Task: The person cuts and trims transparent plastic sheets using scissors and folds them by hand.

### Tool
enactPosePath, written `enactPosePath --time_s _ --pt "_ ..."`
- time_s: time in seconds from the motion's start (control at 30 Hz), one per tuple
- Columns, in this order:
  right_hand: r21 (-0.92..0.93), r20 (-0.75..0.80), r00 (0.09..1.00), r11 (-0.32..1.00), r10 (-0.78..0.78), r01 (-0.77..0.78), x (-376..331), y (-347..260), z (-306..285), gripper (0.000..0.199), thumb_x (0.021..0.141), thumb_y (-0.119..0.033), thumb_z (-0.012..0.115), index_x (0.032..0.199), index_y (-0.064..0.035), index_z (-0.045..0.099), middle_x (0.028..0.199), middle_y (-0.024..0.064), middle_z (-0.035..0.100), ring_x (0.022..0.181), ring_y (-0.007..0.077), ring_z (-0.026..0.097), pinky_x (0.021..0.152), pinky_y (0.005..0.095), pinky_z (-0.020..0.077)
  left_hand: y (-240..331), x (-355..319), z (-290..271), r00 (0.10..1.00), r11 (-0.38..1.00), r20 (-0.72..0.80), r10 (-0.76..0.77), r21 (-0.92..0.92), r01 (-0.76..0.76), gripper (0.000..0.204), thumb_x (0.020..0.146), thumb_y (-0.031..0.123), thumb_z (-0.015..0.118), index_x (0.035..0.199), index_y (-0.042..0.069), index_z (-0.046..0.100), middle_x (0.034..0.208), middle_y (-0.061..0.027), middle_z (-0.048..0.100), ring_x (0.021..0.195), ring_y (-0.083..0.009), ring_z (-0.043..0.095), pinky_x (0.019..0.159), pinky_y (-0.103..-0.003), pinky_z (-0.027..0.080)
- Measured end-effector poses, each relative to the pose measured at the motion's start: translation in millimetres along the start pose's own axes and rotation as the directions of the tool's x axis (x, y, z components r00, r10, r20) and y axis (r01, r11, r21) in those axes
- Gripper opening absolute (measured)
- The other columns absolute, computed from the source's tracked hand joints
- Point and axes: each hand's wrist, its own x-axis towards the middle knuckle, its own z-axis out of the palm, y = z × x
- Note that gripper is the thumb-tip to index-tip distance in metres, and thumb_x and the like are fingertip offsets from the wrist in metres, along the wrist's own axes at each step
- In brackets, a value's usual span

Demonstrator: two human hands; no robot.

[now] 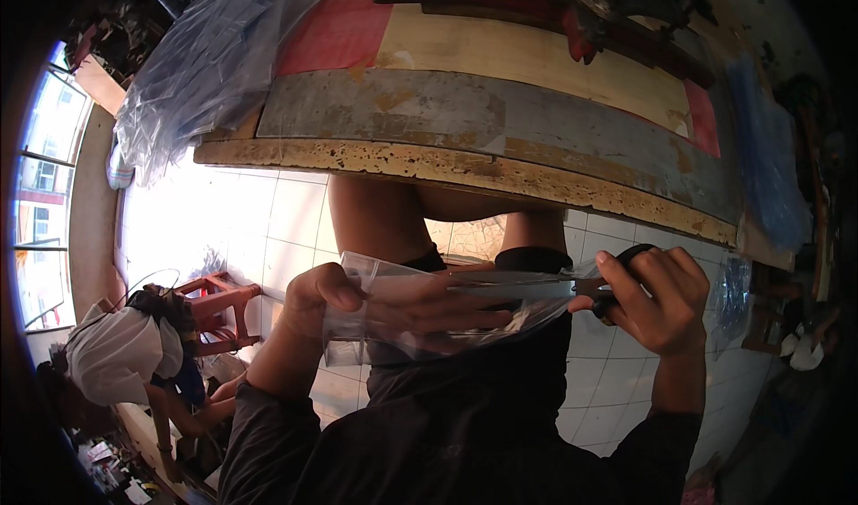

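Note:
My left hand point(313, 301) grips a clear plastic sleeve point(344, 349), its thumb on top and its fingers stretched beneath, visible through the film. A pair of scissors point(587, 287) with black handles is in my right hand point(666, 301), fingers and thumb at the loops. Their blades point left along the upper part of the plastic, partly overlapped by it. How far apart the blades are, I cannot tell. Both hands hold the plastic above my lap, on the near side of the worktable point(474, 161).
On the table's left lies a heap of clear plastic point(206, 85); more bluish plastic point(770, 161) hangs at its right. A dark red metal bar point(500, 9) crosses the far side. At left are a red stool point(222, 308) and another person point(121, 353) in white.

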Motion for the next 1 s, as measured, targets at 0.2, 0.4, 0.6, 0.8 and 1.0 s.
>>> enactPosePath --time_s 0.2,0.4,0.6,0.8,1.0 --pt "-0.011 -0.002 1.0 1.0 -0.011 0.011 -2 1 1 0.04 0.089 -0.041 0.074 0.114 -0.0092 0.072 0.069 -0.0012 0.049 0.06 0.0126 0.052 0.052 0.0294 0.0341 0 6 4 1.0 0.999 -0.012 -0.026 0.032 0.026 0.094 0.084 0.041 0.052 0.156 -0.011 0.02 0.161 -0.0392 0.01 0.153 -0.0501 0.007 0.119 -0.063 0.012" --pt "-0.013 -0.026 0.999 1.0 -0.02 0.02 -1 1 2 0.039 0.09 -0.039 0.074 0.113 -0.0074 0.072 0.068 -0.001 0.048 0.058 0.0138 0.051 0.051 0.0295 0.0334 1 4 2 0.998 0.996 -0.037 -0.047 0.068 0.049 0.093 0.085 0.041 0.051 0.156 -0.011 0.021 0.161 -0.0394 0.011 0.154 -0.0486 0.008 0.12 -0.061 0.012" --pt "-0.02 -0.025 1.0 1.0 -0.015 0.014 -1 2 1 0.042 0.088 -0.042 0.076 0.111 -0.007 0.073 0.068 -0.0006 0.049 0.058 0.0139 0.051 0.05 0.0293 0.0331 3 9 14 0.992 0.984 -0.102 -0.081 0.149 0.095 0.093 0.085 0.042 0.051 0.156 -0.011 0.022 0.161 -0.0396 0.011 0.154 -0.0472 0.009 0.121 -0.059 0.012" --pt "0.002 -0.035 0.999 1.0 -0.019 0.019 1 -2 1 0.041 0.088 -0.041 0.077 0.11 -0.006 0.073 0.067 -0.0008 0.048 0.057 0.0137 0.05 0.05 0.0287 0.0326 -12 12 -8 0.998 0.992 0.042 -0.042 0.118 0.037 0.097 0.084 0.05 0.051 0.159 -0.004 0.022 0.162 -0.0389 0.006 0.155 -0.0456 0.007 0.123 -0.056 0.007" --pt "-0.012 -0.017 1.0 1.0 -0.025 0.025 3 -3 0 0.041 0.088 -0.041 0.077 0.109 -0.0061 0.073 0.067 -0.0008 0.048 0.056 0.0136 0.05 0.05 0.0289 0.0334 -8 27 5 0.988 0.984 0.151 -0.022 0.178 -0.005 0.096 0.085 0.052 0.05 0.16 0.0 0.022 0.165 -0.0343 0.001 0.155 -0.0476 0.001 0.123 -0.058 0.006"
